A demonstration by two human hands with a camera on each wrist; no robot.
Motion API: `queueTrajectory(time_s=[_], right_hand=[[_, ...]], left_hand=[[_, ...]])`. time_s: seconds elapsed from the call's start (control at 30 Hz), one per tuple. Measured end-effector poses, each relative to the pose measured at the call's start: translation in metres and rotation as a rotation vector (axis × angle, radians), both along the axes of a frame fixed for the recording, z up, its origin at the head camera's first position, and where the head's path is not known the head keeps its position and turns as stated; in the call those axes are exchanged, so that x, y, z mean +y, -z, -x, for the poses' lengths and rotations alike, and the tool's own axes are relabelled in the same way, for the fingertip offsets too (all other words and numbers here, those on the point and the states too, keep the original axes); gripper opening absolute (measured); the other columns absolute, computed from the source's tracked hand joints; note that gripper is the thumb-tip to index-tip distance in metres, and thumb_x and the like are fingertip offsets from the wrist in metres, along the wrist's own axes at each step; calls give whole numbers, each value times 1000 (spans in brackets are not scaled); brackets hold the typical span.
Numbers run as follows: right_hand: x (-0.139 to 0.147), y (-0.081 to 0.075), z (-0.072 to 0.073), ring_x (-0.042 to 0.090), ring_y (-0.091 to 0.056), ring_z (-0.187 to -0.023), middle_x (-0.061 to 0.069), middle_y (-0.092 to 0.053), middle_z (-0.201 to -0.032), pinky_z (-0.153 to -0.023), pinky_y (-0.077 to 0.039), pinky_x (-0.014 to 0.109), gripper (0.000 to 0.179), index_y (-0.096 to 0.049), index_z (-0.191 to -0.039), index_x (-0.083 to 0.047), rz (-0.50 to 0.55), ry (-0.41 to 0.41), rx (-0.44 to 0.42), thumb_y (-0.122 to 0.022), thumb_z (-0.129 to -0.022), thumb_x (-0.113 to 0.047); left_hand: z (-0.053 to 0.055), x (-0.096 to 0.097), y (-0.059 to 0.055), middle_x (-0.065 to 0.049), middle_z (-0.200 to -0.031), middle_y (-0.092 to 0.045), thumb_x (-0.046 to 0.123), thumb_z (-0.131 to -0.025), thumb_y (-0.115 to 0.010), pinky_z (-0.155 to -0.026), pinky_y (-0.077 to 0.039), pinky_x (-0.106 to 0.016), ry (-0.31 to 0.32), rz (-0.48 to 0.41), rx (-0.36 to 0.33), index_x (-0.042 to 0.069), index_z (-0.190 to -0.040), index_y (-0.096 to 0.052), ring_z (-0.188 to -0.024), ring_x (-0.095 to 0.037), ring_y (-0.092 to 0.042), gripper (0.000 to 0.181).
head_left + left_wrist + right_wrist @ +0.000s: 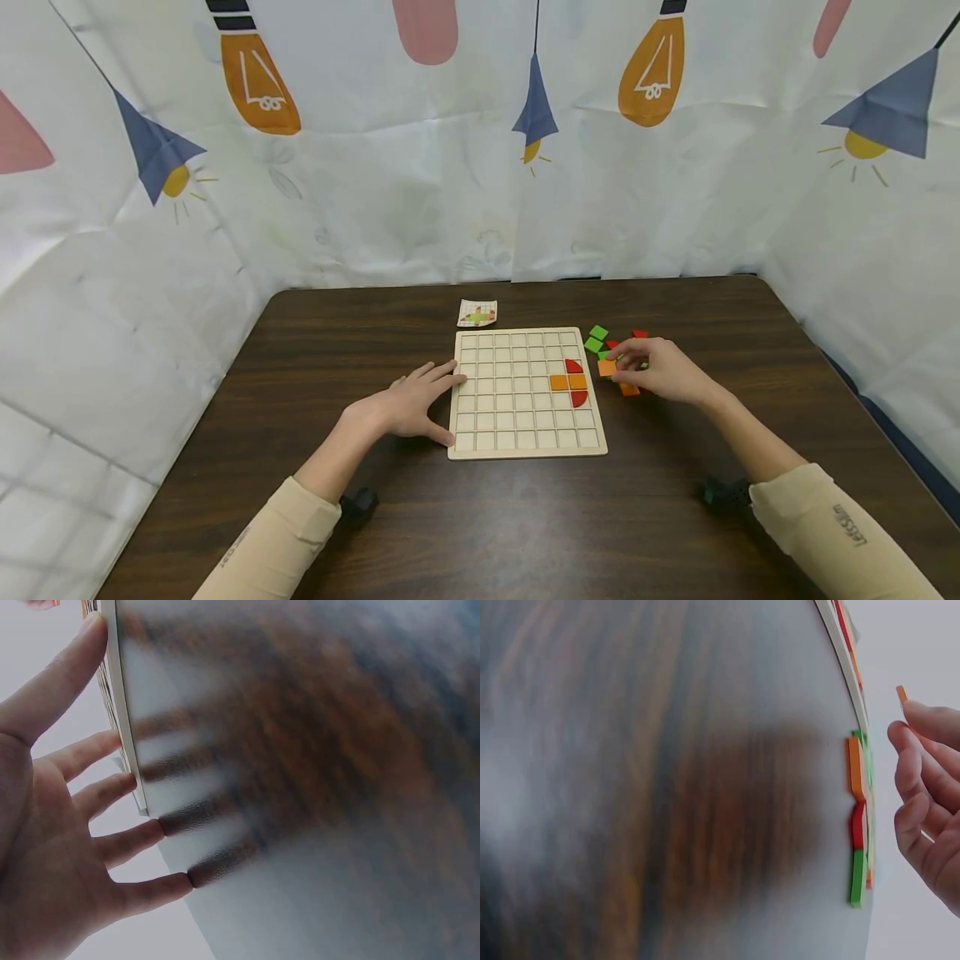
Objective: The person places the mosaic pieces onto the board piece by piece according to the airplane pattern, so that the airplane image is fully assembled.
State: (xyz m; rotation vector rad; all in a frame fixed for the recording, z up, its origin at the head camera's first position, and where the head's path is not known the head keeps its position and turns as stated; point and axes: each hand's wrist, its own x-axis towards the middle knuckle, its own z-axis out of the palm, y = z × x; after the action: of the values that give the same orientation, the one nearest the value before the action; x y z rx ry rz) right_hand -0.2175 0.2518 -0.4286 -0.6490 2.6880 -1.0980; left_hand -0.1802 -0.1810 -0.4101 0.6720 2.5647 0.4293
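Table point(495, 533), four tiles point(577, 382) on one board point(501, 417)

A square orange tile point(901, 694) is held up beside the flat, pale gridded board point(504, 403).

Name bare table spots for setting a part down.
Free: table in front of the board; table left of the left hand, out to the table's left edge. Crowded: right of the board, where loose tiles lie by the right hand, which pinches an orange tile.
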Motion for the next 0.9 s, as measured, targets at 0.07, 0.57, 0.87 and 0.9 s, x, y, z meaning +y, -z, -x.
queueTrajectory(time_s=[0.07,0.57,0.87,0.9], right_hand=[[-3,0,-1,20,-66,-89,-1,-71,-95,-70,-56,33,27,-73,-117,-5,6,-3,-4,-79,-92,-16],[-26,0,-9,14,-66,-81,-5,-72,-89,-70,-54,29,28,-73,-114,-4,52,-102,-20,-82,-90,-17],[-36,3,-13,14,-63,-84,-8,-70,-90,-74,-54,31,27,-73,-115,-7,18,-139,-21,-81,-91,-18],[-37,3,-13,14,-63,-83,-8,-70,-89,-74,-53,31,27,-73,-115,-7,15,-144,-20,-81,-91,-18]], left_hand=[[0,0,0,-9,-171,-12,48,-84,-85,-113,-17,-74,-1,-3,1,15,-162,-34,-154,-42,-9,98],[0,0,0,-9,-171,-13,48,-84,-85,-113,-17,-74,-3,6,5,16,-162,-34,-154,-42,-10,98],[1,0,2,-9,-171,-13,49,-83,-85,-112,-18,-75,-5,6,0,16,-162,-35,-154,-42,-10,98],[1,0,2,-9,-171,-13,49,-83,-85,-112,-18,-75,-5,7,-2,16,-162,-35,-154,-42,-10,99]])
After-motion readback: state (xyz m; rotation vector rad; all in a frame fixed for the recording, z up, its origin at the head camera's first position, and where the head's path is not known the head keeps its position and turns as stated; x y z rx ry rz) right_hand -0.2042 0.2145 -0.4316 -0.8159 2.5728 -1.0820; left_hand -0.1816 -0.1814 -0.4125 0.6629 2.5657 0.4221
